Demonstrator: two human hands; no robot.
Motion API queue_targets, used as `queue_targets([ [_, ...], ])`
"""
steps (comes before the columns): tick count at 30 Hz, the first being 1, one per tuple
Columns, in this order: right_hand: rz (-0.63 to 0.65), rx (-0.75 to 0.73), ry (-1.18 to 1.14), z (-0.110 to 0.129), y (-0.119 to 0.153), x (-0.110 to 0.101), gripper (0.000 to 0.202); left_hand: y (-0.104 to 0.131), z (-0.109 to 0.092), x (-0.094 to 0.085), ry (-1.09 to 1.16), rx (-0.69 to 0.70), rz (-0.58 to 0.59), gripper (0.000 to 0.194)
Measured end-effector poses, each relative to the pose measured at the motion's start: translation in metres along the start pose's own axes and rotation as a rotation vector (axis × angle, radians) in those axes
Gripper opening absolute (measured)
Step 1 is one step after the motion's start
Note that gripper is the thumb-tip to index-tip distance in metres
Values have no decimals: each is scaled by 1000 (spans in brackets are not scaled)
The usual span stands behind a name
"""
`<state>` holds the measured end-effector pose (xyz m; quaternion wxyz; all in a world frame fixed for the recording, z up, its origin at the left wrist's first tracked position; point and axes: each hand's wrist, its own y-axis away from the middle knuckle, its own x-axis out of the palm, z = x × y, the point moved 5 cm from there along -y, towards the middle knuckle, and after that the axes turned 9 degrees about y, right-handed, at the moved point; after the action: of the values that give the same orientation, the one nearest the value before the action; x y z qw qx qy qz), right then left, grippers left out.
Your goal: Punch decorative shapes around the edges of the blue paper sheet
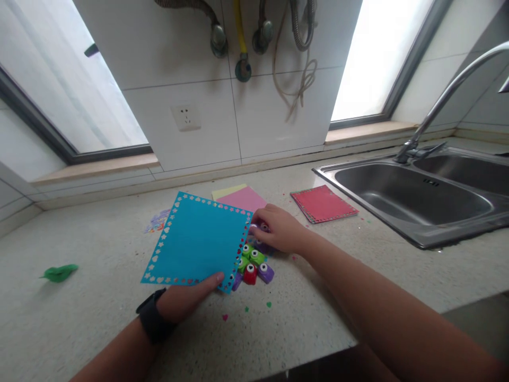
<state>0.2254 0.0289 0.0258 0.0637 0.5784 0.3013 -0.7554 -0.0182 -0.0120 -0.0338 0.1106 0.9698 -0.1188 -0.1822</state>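
Observation:
My left hand [194, 293] grips a square sheet of blue paper [199, 239] by its lower edge, thumb on top and the other fingers hidden beneath. Small hearts, stars and other shapes are cut out along the sheet's borders. At its upper right corner, my right hand [280, 228] has its index finger and thumb closed around a purple craft punch [264, 227], partly covered by the fingers. Just below lie several more punches, among them a green punch [256, 257], a red punch [250, 274] and another purple punch [265, 272], partly under the sheet.
Pink paper [242, 198] and yellow paper [229, 191] lie behind the blue sheet. A stack of red-topped paper [326, 203] with punched edges sits left of the steel sink [397, 228]. Purple scraps [157, 220] and a green leaf-like piece [59, 272] are on the left of the counter [103, 318].

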Motion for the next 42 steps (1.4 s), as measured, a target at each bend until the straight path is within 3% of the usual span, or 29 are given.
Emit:
queue_targets([
  [6, 97, -75, 212, 6, -6, 16, 34, -1, 2, 1, 13, 58, 26, 72],
  [12, 144, -17, 136, 2, -7, 24, 29, -4, 4, -1, 47, 151, 42, 70],
  [17, 96, 5, -79, -2, -8, 17, 23, -3, -3, 0, 30, 221, 53, 54],
  [21, 54, 26, -382, -4, -7, 2, 46, 2, -13, 6, 62, 228, 139, 35],
  [24, 110, 24, -607, -1, -2, 1, 51, 5, -18, 9, 108, 199, 212, 27],
  [27, 168, 57, -759, 2, 4, 8, 41, 3, -16, 13, 206, 182, 281, 27],
  [34, 72, 177, -952, -11, 8, 11, 41, -13, 2, 9, 238, 237, 65, 62],
  [42, -184, 295, -1028, -8, 33, -10, 39, 24, -9, 7, -74, 358, -185, 54],
])
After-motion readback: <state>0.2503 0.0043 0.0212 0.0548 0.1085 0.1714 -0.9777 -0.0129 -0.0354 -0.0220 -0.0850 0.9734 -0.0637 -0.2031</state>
